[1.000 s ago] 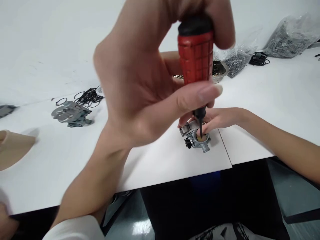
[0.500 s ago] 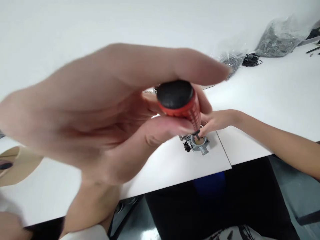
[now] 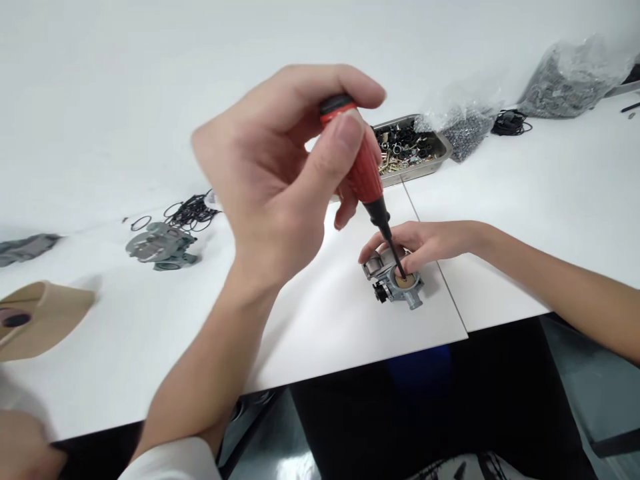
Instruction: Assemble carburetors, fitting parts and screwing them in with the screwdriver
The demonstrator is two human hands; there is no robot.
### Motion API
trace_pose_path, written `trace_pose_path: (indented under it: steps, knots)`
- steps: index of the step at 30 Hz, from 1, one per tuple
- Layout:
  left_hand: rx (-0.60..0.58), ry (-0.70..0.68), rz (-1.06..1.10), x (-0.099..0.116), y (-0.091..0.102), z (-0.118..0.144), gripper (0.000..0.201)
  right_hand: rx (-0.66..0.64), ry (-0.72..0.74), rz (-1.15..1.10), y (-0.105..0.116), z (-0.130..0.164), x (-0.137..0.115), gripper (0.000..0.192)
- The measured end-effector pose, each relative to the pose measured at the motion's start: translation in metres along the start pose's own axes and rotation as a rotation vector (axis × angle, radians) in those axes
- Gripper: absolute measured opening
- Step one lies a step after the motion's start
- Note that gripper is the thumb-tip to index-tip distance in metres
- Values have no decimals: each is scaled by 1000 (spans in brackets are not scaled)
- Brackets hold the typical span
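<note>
- White table [image 3: 525, 193]: the surface under both hands; its near edge runs just below the right hand; bags of small dark parts [image 3: 570, 73] lie far beyond the right hand, at the back right.
- Left hand [image 3: 280, 180]: raised above the table, closed around the screwdriver's handle, thumb pressed along the red grip and forefinger curled over the black cap; a white sleeve shows at the forearm's lower end.
- Right hand [image 3: 425, 240]: resting on the table, fingers curled about the far side of the carburettor body, steadying it; closed on the part rather than flat.
- Metal tray [image 3: 440, 143]: beyond the left hand, filled with small dark and brass fittings.
- Screwdriver [image 3: 363, 170]: red handle with black cap, dark shank slanting down from the left hand to the right; its tip meets the brass-coloured disc in the bore; judged light and rigid, the ribbed handle giving a sure hold, best gripped high for turning.
- Second grey casting [image 3: 160, 243]: on the table well to the left of the left forearm, beside a heap of black rings [image 3: 193, 210].
- Carburettor body [image 3: 395, 280]: small grey metal casting just beneath the right hand's fingertips; judged dense for its size, stiff, with smooth faces that may slide on the table; best held by its flanks, clear of the black knob at its near left.
</note>
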State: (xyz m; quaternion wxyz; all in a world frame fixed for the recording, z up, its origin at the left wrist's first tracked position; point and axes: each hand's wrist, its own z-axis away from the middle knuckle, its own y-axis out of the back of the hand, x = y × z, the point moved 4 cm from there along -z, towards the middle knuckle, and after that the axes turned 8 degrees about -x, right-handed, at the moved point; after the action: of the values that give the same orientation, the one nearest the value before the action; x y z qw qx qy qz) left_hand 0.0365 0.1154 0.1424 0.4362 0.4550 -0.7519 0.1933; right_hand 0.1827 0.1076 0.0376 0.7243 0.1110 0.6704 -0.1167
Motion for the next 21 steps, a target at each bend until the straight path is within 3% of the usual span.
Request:
trace_pose_path:
  steps: [6,9,14,21]
  knots:
    - [64,-160,-194,0,2,-12,20,-11,43,-18,4,2,-2,45]
    - [102,-137,-223,3,3,-10,19,50,48,27,10,4,-5,41]
    - [68,-155,-199,4,2,-9,19,143,52,118,18,11,-14,37]
    - [83,-144,-246,1,-1,-8,20,148,48,143,20,14,-15,34]
